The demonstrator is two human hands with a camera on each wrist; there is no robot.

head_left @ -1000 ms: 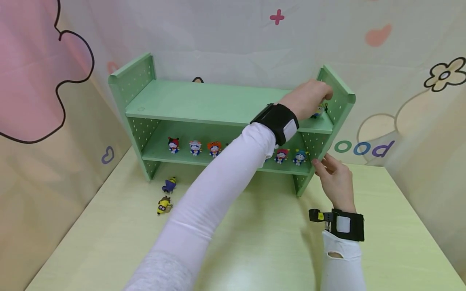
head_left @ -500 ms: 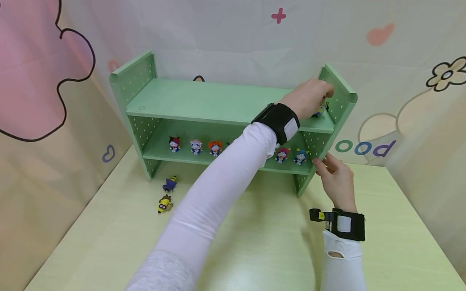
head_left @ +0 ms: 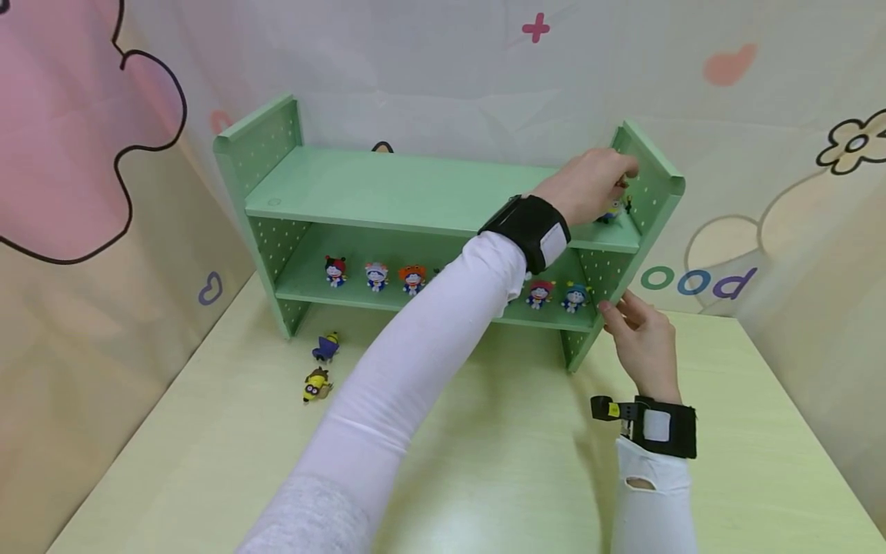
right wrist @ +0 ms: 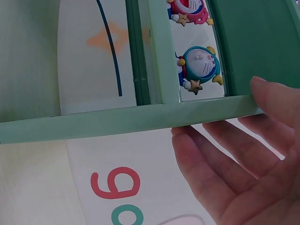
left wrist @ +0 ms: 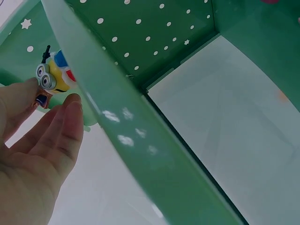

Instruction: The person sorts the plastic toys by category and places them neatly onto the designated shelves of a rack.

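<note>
My left hand [head_left: 588,185] reaches over the right end of the green shelf's top board [head_left: 415,185]. In the left wrist view, its thumb and fingers pinch a small brown-and-blue figurine [left wrist: 42,99], mostly hidden by them. Right beside it, a yellow minion figurine [left wrist: 56,77] with grey goggles and a raised dark arm is near the shelf's side panel; the head view shows this minion [head_left: 613,209] by the fingertips. My right hand [head_left: 644,346] grips the front edge of the right side panel [right wrist: 126,117], thumb on the inner side and fingers outside.
A row of several Doraemon-like figurines in coloured hats, one in red and black [head_left: 335,271], stands on the lower board [head_left: 294,288]. My left sleeve covers the row's middle. Two minion figurines, one blue-clad [head_left: 325,348] and one yellow [head_left: 316,385], lie on the table [head_left: 228,431].
The head view has shifted slightly, so the shelf appears a little farther right. Both hands keep nearly the same places, the left at the top board and the right on the side panel.
</note>
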